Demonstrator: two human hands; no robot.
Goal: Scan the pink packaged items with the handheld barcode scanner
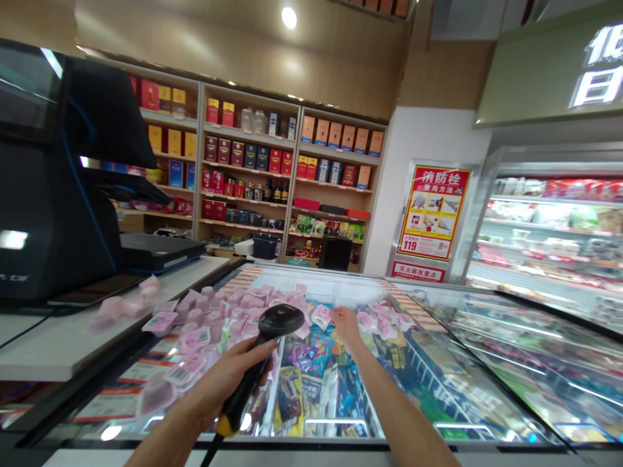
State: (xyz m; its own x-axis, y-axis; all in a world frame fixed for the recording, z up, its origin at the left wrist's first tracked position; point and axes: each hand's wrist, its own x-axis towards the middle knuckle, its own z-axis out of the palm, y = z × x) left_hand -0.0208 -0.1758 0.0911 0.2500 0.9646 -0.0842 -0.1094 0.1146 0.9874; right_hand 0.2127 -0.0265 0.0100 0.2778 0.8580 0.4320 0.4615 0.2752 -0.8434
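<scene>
My left hand is wrapped round the handle of a black barcode scanner with a yellow butt end. Its head faces toward my right hand, which is closed on a small pink cup with a white barcode label. That cup is above the glass top of a chest freezer. Many similar pink cups lie heaped on the glass to the left, several with barcode labels showing. A smaller group of pink cups lies just right of my right hand.
Frozen packets show through the freezer glass. At left, a black checkout terminal stands on a white counter, with a few pink cups at its edge. Shelves of boxes and a red-and-yellow poster are behind; a lit display fridge is at right.
</scene>
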